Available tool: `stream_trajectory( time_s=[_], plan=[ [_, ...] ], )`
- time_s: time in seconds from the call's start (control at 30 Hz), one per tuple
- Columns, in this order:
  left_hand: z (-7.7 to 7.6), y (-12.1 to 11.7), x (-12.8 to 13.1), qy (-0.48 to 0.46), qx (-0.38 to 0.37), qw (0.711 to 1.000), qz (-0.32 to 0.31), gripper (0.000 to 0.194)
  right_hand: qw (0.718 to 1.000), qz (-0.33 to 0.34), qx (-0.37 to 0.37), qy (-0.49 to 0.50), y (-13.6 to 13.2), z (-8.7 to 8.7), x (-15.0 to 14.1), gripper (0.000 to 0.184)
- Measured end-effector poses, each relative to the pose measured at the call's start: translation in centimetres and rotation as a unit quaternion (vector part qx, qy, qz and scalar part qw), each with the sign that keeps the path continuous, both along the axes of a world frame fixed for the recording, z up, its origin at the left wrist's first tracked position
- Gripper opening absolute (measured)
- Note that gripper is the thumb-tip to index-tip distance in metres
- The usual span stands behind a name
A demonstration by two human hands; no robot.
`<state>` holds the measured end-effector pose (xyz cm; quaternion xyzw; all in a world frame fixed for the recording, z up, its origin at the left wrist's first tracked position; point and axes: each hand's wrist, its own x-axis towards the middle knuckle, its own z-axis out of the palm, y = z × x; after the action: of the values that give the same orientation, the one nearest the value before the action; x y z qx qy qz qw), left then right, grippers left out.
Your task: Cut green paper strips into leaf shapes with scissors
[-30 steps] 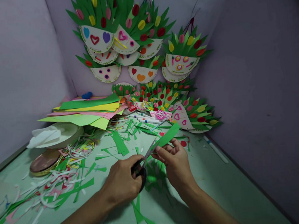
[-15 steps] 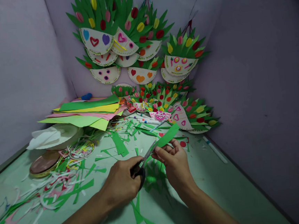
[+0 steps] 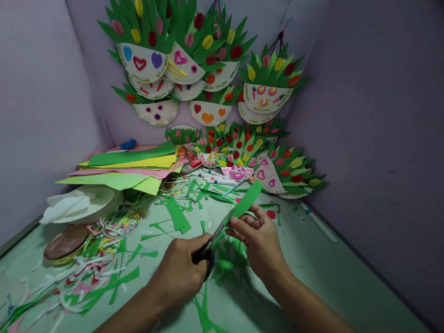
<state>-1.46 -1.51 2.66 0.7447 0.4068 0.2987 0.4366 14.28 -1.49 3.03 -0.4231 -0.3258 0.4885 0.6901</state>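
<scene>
My left hand is closed round the black handles of a pair of scissors. Their blades reach up and to the right, against the lower end of a green paper strip. Pinched between the thumb and fingers of my right hand, the strip slants up to the right. A blurred green pile of paper lies on the table beneath both hands. Several green offcuts are just below my left hand.
Coloured paper sheets are stacked at the back left, near white paper plates and a round tin. Paper scraps cover the left side. Decorated half plates hang on the wall. A marker lies along the right edge.
The scissor blades look closer together than before. The green strip's upper end has swung slightly to the left. Both hands stay in nearly the same place.
</scene>
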Motion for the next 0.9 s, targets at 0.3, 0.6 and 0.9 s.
stream_trajectory(
  time_s=[0.3, 0.6, 0.9],
  plan=[
    [0.0, -0.06, -0.13, -0.001, -0.009, 1.0, -0.011, 0.019, 1.0, -0.02, 0.017, 0.016, 0.36, 0.18, 0.74, 0.043],
    [-0.22, 0.16, -0.21, 0.02, -0.01, 1.0, -0.021, 0.015, 1.0, -0.01, 0.011, 0.017, 0.11, 0.03, 0.28, 0.043],
    [-0.09, 0.09, -0.18, 0.003, -0.016, 1.0, -0.023, 0.015, 1.0, -0.011, 0.025, 0.013, 0.26, -0.17, 0.28, 0.042]
  ],
)
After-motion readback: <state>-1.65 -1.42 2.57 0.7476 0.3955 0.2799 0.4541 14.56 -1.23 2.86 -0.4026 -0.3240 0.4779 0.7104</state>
